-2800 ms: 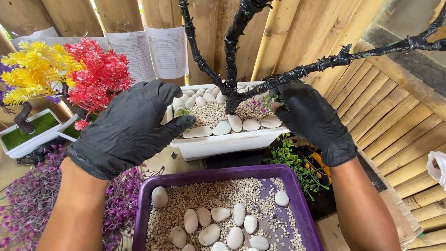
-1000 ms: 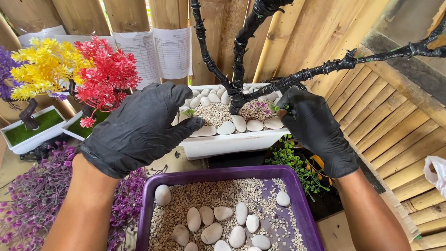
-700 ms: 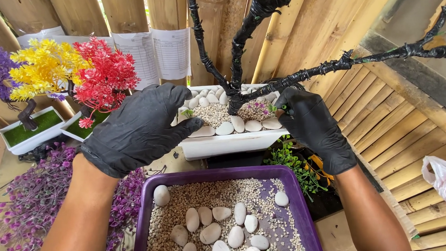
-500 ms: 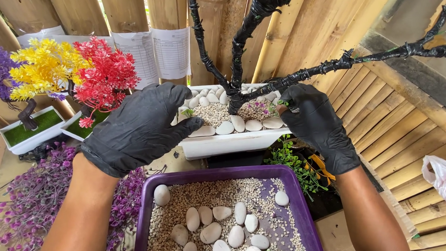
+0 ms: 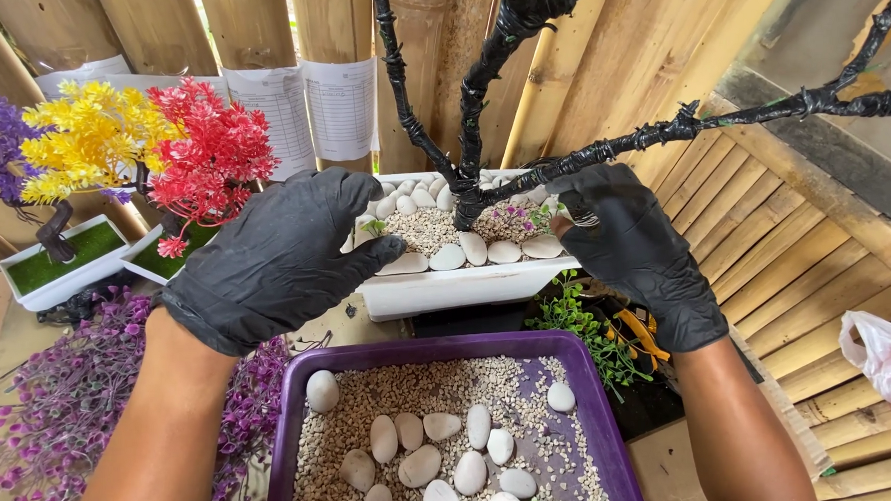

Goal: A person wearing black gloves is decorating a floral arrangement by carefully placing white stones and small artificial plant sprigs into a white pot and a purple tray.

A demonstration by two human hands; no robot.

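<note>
Both my hands wear black gloves. My left hand (image 5: 280, 253) rests its fingertips on the left end of a white rectangular planter (image 5: 444, 289), beside a small green sprig. My right hand (image 5: 641, 254) is at the planter's right end, with thumb and forefinger pinched together by small green and purple sprigs (image 5: 525, 220); what they pinch is too small to tell. The planter holds gravel, white pebbles (image 5: 476, 250) and a bare black wrapped tree (image 5: 471, 131) whose branch passes over my right hand.
A purple tray (image 5: 589, 397) of gravel and white stones sits below, near me. Yellow (image 5: 85, 145) and red (image 5: 209, 155) artificial trees in small white pots stand at left, purple foliage (image 5: 69, 394) lies lower left. A bamboo wall with paper sheets is behind. A plastic bag (image 5: 887, 355) is at right.
Both hands stay at the planter's ends with only slight shifts. My right fingers have closed into a pinch near the sprigs.
</note>
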